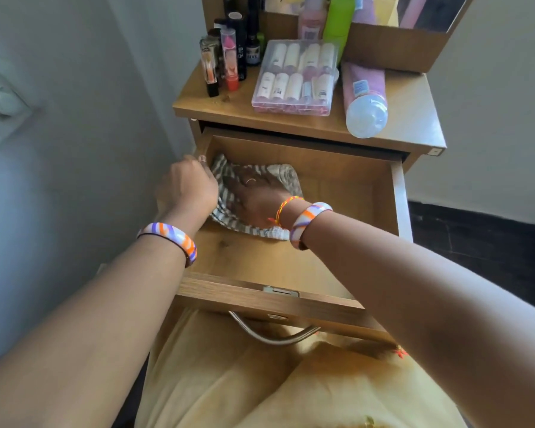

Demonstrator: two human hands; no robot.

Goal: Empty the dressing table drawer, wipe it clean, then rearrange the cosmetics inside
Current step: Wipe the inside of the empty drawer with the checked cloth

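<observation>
The drawer (290,251) is emptied; wiping is under way. The right hand (253,196) presses a striped cloth (229,171) flat, grip released; the left hand (185,186) grasps the drawer's side. Cosmetics (294,78) wait on the surface (414,112); next, wipe the bare right half.

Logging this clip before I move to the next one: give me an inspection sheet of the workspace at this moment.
Surface: dressing table top, wooden, crowded with cosmetics; open drawer below, its visible floor bare apart from the cloth.
Job's things: striped cloth at the drawer's back left corner; clear case of small bottles, upright lipsticks and tubes, pink bottle lying on its side, green bottle on the top.
Clutter: nothing seen.
Grips: left hand on the drawer's left wall, fingers curled over the edge; right hand pressing flat on the cloth.
Cables: nothing seen.
Surroundings: wall switch plate at left, dark floor at right.
</observation>
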